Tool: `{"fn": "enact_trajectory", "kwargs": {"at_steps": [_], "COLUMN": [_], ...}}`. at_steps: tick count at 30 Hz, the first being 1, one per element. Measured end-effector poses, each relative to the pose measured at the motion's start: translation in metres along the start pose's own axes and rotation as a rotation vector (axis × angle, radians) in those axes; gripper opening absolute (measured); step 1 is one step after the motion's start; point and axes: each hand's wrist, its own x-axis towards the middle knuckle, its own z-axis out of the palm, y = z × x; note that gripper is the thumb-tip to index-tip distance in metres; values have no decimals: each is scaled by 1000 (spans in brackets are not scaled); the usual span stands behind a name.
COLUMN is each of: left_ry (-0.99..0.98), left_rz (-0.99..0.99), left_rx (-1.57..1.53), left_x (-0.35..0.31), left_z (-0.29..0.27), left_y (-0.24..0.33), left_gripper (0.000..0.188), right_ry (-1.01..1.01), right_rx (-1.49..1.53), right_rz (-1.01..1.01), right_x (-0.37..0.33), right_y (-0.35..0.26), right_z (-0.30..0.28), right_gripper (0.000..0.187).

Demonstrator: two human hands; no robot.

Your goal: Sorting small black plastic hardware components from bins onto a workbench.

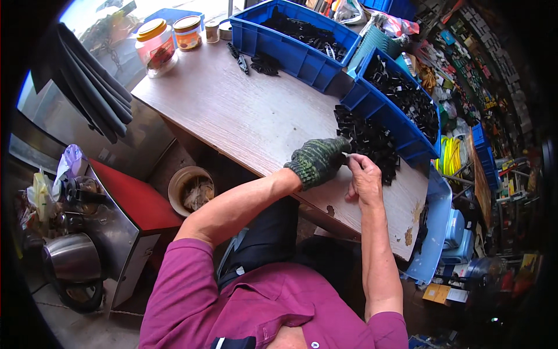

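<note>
My left hand [318, 161], in a dark green knitted glove, is closed above the table near its front edge. Whatever its fingers grip is hidden. Bare and close against it, my right hand [366, 181] pinches with thumb and forefinger at the glove's fingertips. A small pale tip [347, 155] shows between the two hands, too small to name. Just beyond them, a heap of small black parts [363, 132] lies on the pale wooden table [232, 99].
Two blue crates [302, 72] [388, 110] of black parts line the table's far and right sides. Jars [156, 46] and a few loose black parts [264, 64] stand at the far left. A bin [192, 191], a red-topped cabinet [131, 189] and a steel kettle [72, 259] are left.
</note>
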Motion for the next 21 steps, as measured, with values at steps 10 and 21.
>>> {"fn": "enact_trajectory", "kwargs": {"at_steps": [10,21], "left_ry": [33,637], "left_rz": [-462,-137], "left_rx": [-663,691], "left_x": [0,60], "left_z": [-10,-135], "left_y": [1,-92], "left_gripper": [25,44], "right_ry": [-16,153], "right_rx": [104,185], "right_rz": [-221,-159], "right_x": [-6,-12], "right_y": [14,14], "right_z": [26,32], "right_gripper": [35,36]}}
